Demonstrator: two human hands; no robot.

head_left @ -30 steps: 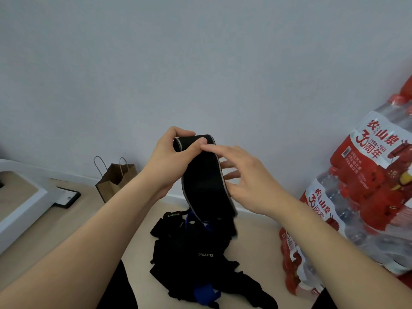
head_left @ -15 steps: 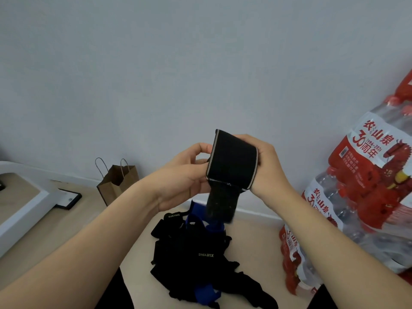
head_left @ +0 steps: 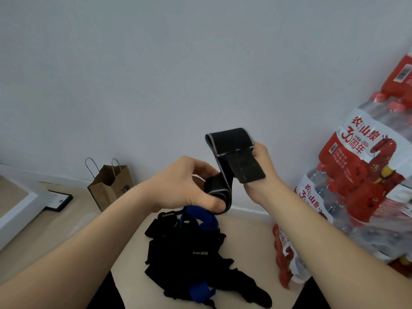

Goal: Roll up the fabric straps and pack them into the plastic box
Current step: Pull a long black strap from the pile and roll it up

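Note:
I hold a black fabric strap [head_left: 225, 146] with grey edging in the air in front of the wall. My left hand [head_left: 185, 184] pinches its lower, curled end between thumb and fingers. My right hand [head_left: 262, 172] grips the upper end, where a dark velcro tab [head_left: 247, 167] hangs down. The strap arches up between the two hands. Below on the floor lies a pile of black and blue straps [head_left: 189, 253], some marked XUEYING. No plastic box is in view.
A brown paper bag [head_left: 110, 184] stands by the wall at left. A black flat device [head_left: 60, 200] lies beside a white ledge [head_left: 17, 208]. Shrink-wrapped packs of water bottles [head_left: 365, 188] with red labels are stacked at right.
The strap was hanging from both hands held close together. Now the hands have drawn apart, the left lower with the curled end, the right higher with the velcro end.

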